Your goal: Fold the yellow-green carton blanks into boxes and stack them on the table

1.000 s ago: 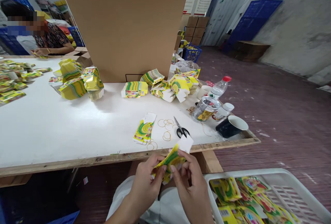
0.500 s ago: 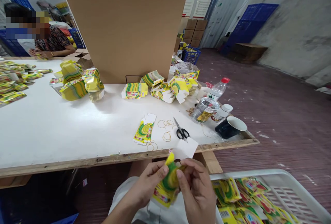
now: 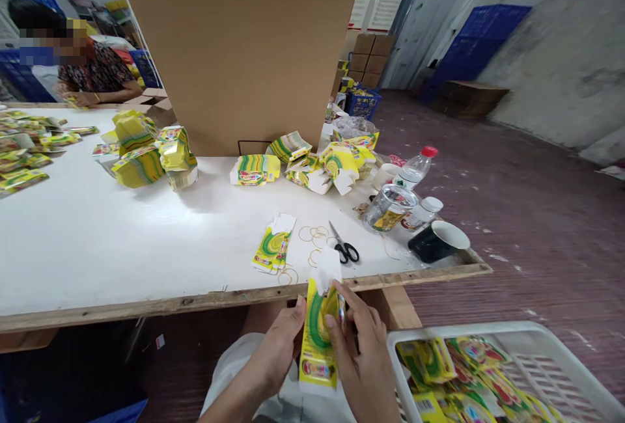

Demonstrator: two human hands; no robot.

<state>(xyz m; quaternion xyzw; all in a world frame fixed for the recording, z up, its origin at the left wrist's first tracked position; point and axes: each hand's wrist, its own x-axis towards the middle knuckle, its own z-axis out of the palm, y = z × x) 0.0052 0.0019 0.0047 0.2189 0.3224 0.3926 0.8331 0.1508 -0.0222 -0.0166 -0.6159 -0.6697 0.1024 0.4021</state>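
Note:
A yellow and green printed carton [image 3: 317, 338] with a white open flap at its top is held upright over my lap, just in front of the table edge. My left hand [image 3: 276, 348] grips its left side, thumb along the edge. On the right side, my right hand [image 3: 364, 351] has its thumb on the front face and its fingers at the upper edge. Flat cartons of the same print [image 3: 274, 244] lie stacked on the white table [image 3: 146, 241]. Beside them are loose rubber bands [image 3: 315, 235] and scissors [image 3: 346, 247] with black handles.
A white plastic basket [image 3: 517, 328] of packed cartons stands at my right. Along the table's right end are a dark mug [image 3: 434, 241], a clear jar [image 3: 390, 208] and bottles. Bundled cartons [image 3: 180, 156] sit farther back by a tall cardboard sheet [image 3: 239, 52]. A co-worker [image 3: 97, 71] sits far left.
The carton, angled and partly covered by my fingers before, now stands straighter with its front face and white flap showing. My right hand has shifted down its side.

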